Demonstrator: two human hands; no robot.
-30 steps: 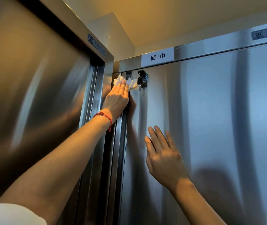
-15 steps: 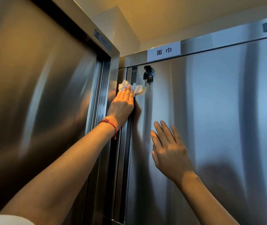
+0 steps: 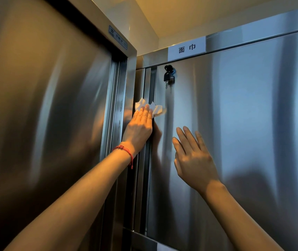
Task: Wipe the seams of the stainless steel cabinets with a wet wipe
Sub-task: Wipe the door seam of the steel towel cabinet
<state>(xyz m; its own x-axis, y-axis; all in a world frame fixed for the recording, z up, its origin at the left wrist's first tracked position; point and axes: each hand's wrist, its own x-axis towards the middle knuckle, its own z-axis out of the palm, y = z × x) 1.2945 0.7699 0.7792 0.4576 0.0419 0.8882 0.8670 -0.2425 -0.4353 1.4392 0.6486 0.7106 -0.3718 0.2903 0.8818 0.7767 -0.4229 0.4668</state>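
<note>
Filling the 3 o'clock side, a shiny steel cabinet door (image 3: 244, 133) is touched by the flat right hand (image 3: 194, 160), fingers straight. At 9 o'clock a second cabinet (image 3: 45, 105) is seen. The seam (image 3: 149, 84) between them is covered by a white wet wipe (image 3: 156, 108), pressed by the left hand (image 3: 140, 126). A key (image 3: 167, 77) is hung at 12 o'clock

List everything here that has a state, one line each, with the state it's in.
Wipe: crumpled, pressed flat on the vertical seam by the left hand.
Left hand: fingers straight, on the wipe.
Right hand: fingers straight, at the door; contact unclear.
Door: looks closed.
Key: in the lock, a second key hanging from it.
Label: stuck on the top rail.
</note>
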